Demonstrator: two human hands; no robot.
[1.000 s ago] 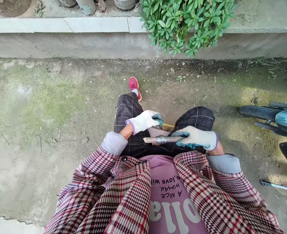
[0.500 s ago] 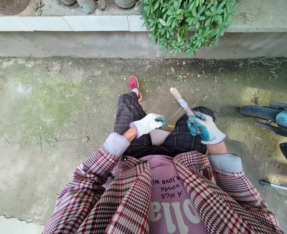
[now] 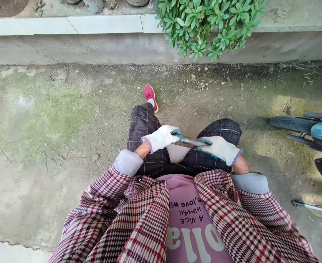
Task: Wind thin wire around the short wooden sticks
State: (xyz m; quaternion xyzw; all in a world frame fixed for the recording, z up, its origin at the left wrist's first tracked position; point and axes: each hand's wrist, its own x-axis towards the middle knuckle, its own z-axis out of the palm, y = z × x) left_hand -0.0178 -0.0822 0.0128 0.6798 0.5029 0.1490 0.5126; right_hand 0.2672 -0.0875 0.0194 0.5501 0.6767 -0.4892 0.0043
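I sit with my knees apart in dark checked trousers over a concrete yard. My left hand [image 3: 162, 137] wears a white glove with blue fingertips and pinches something small that I cannot make out, just above my left thigh. My right hand [image 3: 219, 149], in a matching glove, is closed round a short wooden stick [image 3: 191, 141] with grey thread or wire wound on its middle. The stick lies level between my two hands, its free end touching the left fingertips. A red shoe [image 3: 150, 96] shows beyond my left knee.
A low concrete step [image 3: 68, 47] with a white tiled edge runs across the far side. A leafy green plant [image 3: 204, 25] hangs over it. A wheel and teal body of a scooter [image 3: 311, 131] stand at the right. A metal rod [image 3: 313, 207] lies on the ground at the lower right.
My right hand swung the stick up and away to the right, then brought it back down level to the left fingertips. My left hand stayed over the thigh.
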